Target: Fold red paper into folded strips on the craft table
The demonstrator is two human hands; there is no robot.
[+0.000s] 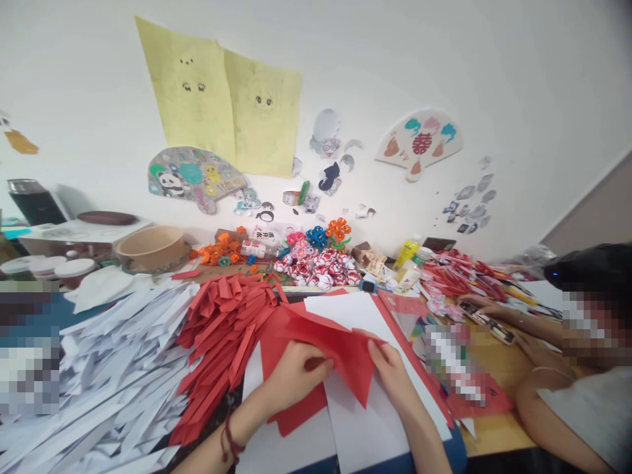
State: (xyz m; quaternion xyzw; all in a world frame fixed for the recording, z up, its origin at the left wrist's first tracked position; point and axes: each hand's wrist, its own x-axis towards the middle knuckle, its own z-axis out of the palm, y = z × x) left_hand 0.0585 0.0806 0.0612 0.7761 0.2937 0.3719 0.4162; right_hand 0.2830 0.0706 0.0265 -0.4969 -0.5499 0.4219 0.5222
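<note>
A sheet of red paper (340,345) is held up in front of me, bent along its length. My left hand (299,372) pinches its near left edge between thumb and fingers. At the right end my right hand (388,365) grips the same sheet, thumb on the near side. White paper sheets (355,428) and more red paper (301,411) lie flat beneath both hands. Left of my left hand is a pile of folded red paper strips (222,342), and beside it spreads a large heap of folded white paper strips (113,382).
Behind the paper stand red-and-white folded flowers (318,268), orange flowers (224,249) and a round tan container (151,249). At right, another person's hands hold a phone (486,320) over the wooden table (494,434). Red strips and pens (474,280) lie beyond.
</note>
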